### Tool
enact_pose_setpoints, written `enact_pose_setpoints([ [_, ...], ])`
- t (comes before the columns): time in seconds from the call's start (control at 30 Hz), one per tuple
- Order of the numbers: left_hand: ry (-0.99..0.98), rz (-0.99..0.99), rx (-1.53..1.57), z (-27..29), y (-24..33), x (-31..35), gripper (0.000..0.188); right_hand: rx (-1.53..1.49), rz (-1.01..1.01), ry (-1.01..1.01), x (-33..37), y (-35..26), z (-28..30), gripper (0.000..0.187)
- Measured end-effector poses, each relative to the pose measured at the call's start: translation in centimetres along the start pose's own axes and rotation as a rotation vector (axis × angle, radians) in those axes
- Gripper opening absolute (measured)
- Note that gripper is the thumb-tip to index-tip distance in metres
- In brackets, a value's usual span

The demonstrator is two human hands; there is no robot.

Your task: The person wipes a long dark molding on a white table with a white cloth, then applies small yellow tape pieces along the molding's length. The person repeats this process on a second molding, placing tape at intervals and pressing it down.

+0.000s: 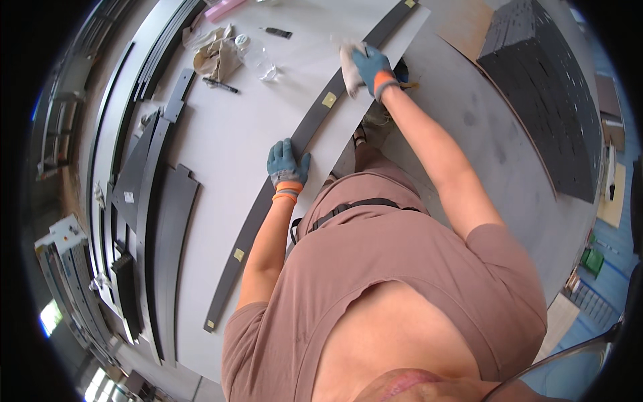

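Observation:
A long dark grey strip (310,127) lies across the pale worktable (231,151), with several small yellowish squares along its upper face. My left hand (287,163), in a blue-grey glove with an orange cuff, rests on the strip near its middle, fingers stretched out and thumb apart. Farther along the strip, my right hand (372,65), gloved alike, holds a whitish cloth (350,70) against or just over the strip; exact contact is not visible. The cloth's edge is blurred.
On the table lie a clear plastic bottle (258,59), a beige crumpled cloth (220,59), a black marker (221,85) and a small dark tool (278,32). Several dark panels (171,234) line the left side. A stack of dark boards (542,100) stands at the right.

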State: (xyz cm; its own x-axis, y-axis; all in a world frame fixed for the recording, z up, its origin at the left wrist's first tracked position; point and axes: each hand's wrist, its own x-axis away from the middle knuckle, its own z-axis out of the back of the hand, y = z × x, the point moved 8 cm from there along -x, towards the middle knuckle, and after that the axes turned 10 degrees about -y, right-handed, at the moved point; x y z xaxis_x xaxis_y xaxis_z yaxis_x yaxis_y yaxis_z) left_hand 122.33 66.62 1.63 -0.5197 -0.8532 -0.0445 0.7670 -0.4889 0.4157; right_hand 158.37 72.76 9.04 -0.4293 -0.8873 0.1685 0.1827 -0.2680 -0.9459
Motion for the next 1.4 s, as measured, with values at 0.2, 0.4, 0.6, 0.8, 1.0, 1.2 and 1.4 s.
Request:
enact_pose_setpoints([
  [0.2, -0.175, 0.103, -0.051, -0.5, 0.3, -2.7, 0.062, 0.686, 0.31, 0.105, -4.2, -2.1, -2.1, 0.064],
  [0.4, -0.234, 0.118, -0.129, -0.5, -0.7, -3.3, 0.056, 0.954, 0.181, -0.541, 1.1, 3.1, -8.1, 0.028],
  [0.6, -0.173, 0.1, -0.085, -0.4, -0.4, -3.3, 0.049, 1.08, 0.151, -0.609, 2.7, 5.5, -9.6, 0.025],
  [0.8, -0.179, 0.101, -0.036, -0.2, -0.5, -3.4, 0.049, 0.818, -0.054, -0.53, 1.6, 6.5, -8.6, 0.026],
  [1.0, -0.167, 0.104, -0.048, -0.2, -0.8, -3.3, 0.047, 0.674, 0.071, -0.361, 2.0, 5.3, -7.3, 0.027],
  [1.2, -0.207, 0.122, -0.037, -0.4, -0.8, -3.3, 0.049, 0.632, 0.018, -0.427, 1.5, 8.0, -6.3, 0.024],
  [1.4, -0.173, 0.109, -0.001, -0.2, -1.0, -3.2, 0.049, 0.783, -0.022, -0.428, 2.5, 7.5, -6.7, 0.022],
])
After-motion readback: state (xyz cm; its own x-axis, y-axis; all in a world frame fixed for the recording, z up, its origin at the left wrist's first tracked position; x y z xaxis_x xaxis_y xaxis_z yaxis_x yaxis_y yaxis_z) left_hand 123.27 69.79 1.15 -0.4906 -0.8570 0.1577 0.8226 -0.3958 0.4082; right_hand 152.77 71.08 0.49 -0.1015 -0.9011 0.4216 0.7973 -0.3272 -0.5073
